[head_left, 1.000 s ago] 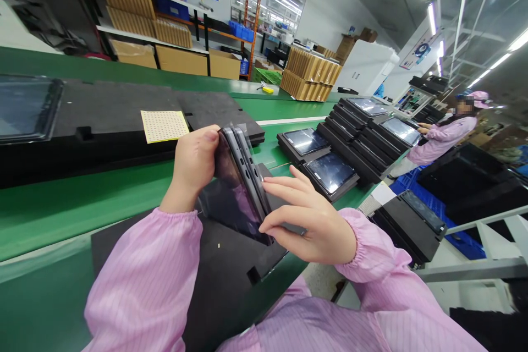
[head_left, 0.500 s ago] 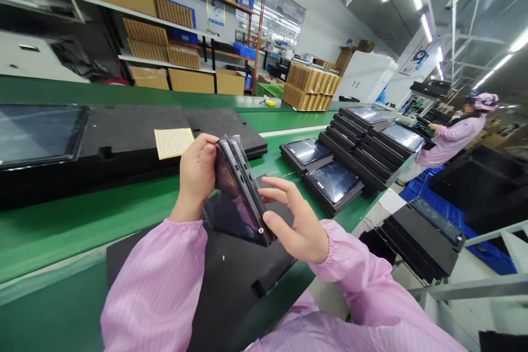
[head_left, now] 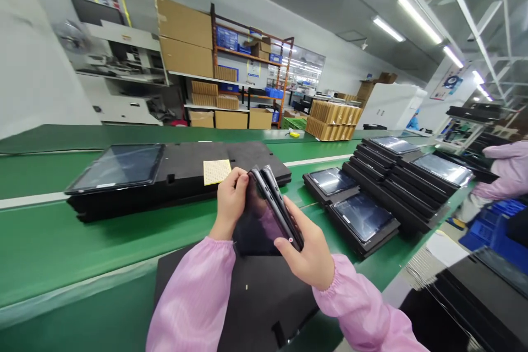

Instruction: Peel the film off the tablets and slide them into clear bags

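Observation:
Two tablets (head_left: 274, 209), pressed face to face or back to back, are held on edge between my hands, their port sides up. My left hand (head_left: 231, 198) grips them at the upper left end, thumb on top. Around the lower right end, my right hand (head_left: 307, 247) is closed, with its thumb on the near side and its fingers behind. Below them lies a black foam tray (head_left: 256, 302) with a small pale speck on it. A yellow-edged sheet of small round stickers (head_left: 216, 171) rests on another foam block (head_left: 193, 159), just beyond my left hand.
One tablet (head_left: 124, 165) lies on foam at the left. Stacked foam trays with tablets (head_left: 383, 176) stand on the green bench (head_left: 103, 247) at the right. Behind are a cardboard divider stack (head_left: 332, 119) and shelving. Another person's pink sleeve (head_left: 507, 151) shows at far right.
My right hand has closed around the lower end of the two tablets; its fingers were apart before. The view has swung left, so everything appears shifted right and down.

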`<state>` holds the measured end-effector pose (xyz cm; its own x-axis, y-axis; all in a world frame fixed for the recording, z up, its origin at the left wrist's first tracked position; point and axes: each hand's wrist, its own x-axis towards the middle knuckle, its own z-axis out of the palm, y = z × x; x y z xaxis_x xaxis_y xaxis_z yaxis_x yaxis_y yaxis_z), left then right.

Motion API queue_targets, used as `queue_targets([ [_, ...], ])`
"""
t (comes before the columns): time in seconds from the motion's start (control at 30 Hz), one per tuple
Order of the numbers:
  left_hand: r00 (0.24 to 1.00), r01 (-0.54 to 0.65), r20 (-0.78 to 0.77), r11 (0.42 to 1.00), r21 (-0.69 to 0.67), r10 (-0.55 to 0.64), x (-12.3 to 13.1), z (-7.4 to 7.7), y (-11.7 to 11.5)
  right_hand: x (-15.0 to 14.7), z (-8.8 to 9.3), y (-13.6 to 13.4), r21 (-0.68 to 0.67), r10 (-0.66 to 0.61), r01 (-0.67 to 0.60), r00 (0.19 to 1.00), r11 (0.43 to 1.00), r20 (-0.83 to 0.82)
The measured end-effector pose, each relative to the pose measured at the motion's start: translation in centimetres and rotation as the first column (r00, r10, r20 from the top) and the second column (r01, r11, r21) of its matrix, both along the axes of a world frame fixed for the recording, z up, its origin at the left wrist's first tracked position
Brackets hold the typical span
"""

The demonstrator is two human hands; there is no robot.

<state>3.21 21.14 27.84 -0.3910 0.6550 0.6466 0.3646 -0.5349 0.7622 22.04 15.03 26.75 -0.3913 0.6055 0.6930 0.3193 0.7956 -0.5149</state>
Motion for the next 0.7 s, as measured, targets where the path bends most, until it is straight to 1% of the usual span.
queue_targets([
  [0.13, 0.993, 0.110, -0.041, 0.992, -0.065, -0.113, -0.5, 0.5, -0.3, 0.0, 0.3, 0.4, 0.106, -0.085, 0.083, 0.996, 0.991, 0.015],
  [0.2, 0.984, 0.167, -0.043, 0.980, -0.106, -0.172, -0.9, 0.8, -0.4, 0.0, 0.4, 0.6, 0.146, -0.103, 0.099, 0.994, 0.984, 0.024],
  [0.27, 0.975, 0.212, -0.041, 0.966, -0.147, -0.220, -1.4, 1.0, -0.5, -0.1, 0.7, 0.6, 0.156, -0.110, 0.104, 0.993, 0.982, 0.034],
  [0.37, 0.961, 0.262, -0.034, 0.945, -0.196, -0.274, -2.5, 1.1, -0.8, -0.1, 1.7, 0.5, 0.131, -0.092, 0.081, 0.993, 0.988, 0.073],
  [0.47, 0.948, 0.302, -0.040, 0.929, -0.216, -0.317, -3.4, 1.1, -0.9, 0.1, 3.1, 0.6, 0.041, -0.033, 0.025, 0.979, 0.999, 0.200],
  [0.53, 0.942, 0.315, -0.045, 0.925, -0.215, -0.331, -3.6, 1.1, -0.8, 0.1, 4.0, 0.9, -0.009, -0.027, 0.031, 0.957, 0.999, 0.288],
  [0.57, 0.942, 0.317, -0.044, 0.925, -0.211, -0.333, -3.6, 1.0, -0.8, 0.1, 4.3, 1.2, -0.006, -0.042, 0.047, 0.947, 0.999, 0.317],
  [0.63, 0.942, 0.320, -0.036, 0.923, -0.213, -0.334, -3.3, 0.9, -0.6, -0.3, 4.5, 1.7, 0.054, -0.108, 0.095, 0.934, 0.994, 0.341],
  [0.7, 0.941, 0.323, -0.033, 0.920, -0.221, -0.338, -3.1, 0.7, -0.5, -0.9, 4.4, 2.4, 0.133, -0.170, 0.133, 0.926, 0.982, 0.336],
])
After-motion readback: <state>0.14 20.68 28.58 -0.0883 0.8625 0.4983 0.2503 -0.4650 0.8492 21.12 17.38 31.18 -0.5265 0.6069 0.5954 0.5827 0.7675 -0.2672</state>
